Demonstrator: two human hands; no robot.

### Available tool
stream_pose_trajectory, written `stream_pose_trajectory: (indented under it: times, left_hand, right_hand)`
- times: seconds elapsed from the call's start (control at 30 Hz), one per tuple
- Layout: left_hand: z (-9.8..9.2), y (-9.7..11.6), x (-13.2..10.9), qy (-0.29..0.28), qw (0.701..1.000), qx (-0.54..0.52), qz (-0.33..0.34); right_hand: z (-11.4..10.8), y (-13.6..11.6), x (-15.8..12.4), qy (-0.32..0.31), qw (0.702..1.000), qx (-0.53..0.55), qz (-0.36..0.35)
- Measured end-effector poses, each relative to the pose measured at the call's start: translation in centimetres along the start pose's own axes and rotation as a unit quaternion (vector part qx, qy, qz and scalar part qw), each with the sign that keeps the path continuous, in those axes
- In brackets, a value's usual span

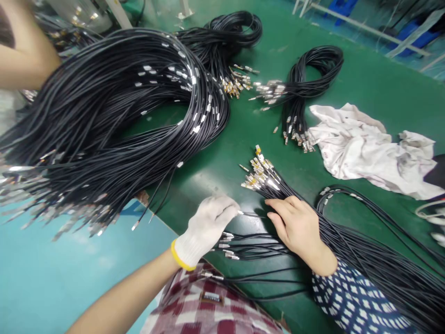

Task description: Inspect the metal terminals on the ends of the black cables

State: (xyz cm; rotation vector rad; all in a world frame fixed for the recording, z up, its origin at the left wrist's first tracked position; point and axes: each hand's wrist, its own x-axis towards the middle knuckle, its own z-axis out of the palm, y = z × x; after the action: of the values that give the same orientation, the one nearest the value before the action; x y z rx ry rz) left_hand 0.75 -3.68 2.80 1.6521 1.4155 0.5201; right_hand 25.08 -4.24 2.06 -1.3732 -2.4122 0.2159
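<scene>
My left hand [210,222], in a white knitted glove with a yellow cuff, is closed. Its fingertips pinch the end of a thin black cable [253,215] that runs right, toward my other hand. My right hand [295,227] is bare, with its thumb and fingers apart. It lies over the near side of a long bundle of black cables [351,246], whose metal and yellow connector ends [260,171] fan out beyond the fingers. Below it, several more cables [257,246] lie with silvery tips pointing left. What lies under my right palm is hidden.
A large looped heap of black cables [139,93] with white tags overhangs the table's left edge. Two smaller coils [243,32] [320,69] lie further back on the green table [278,28]. A crumpled white cloth [368,144] is at right. Another person's arm [31,51] shows top left.
</scene>
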Motion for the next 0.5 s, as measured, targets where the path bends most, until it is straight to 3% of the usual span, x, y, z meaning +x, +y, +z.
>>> stream_pose_trajectory:
  times: [0.13,0.23,0.4,0.5]
  left_hand:
    - [0.0,-0.2,-0.4,-0.014,1.000,0.005,-0.007]
    - [0.1,-1.0,-0.4,-0.003,1.000,0.027,-0.012]
    - [0.7,-3.9,0.6,0.094,0.976,0.109,0.161]
    - [1.2,-4.8,0.9,0.139,0.956,0.139,0.218]
  right_hand:
    - [-0.8,-1.7,0.7,0.001,0.997,0.052,0.049]
    - [-0.9,-4.1,1.8,-0.034,0.993,0.108,0.044]
    - [0.4,-5.4,3.2,-0.117,0.984,0.118,0.062]
    - [1.2,-5.1,3.1,-0.135,0.982,0.116,0.062]
